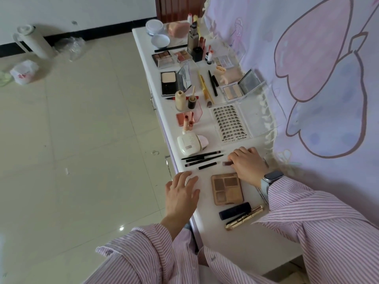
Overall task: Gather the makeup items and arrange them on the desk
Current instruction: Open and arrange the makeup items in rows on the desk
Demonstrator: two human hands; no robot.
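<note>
Makeup already lines the white worktop (205,228). The left hand (181,193) rests flat, fingers spread, near the brown eyeshadow palette (227,188). The right hand (247,163) pinches a small reddish tube (226,163) beside the black pencils (202,158); placing it alongside them seems next.

My brown eyeshadow palette (227,188) lies open near the desk's (235,242) front edge; black pencils (202,158) lie side by side beyond it, the lash tray (230,121) toward the back edge.
</note>
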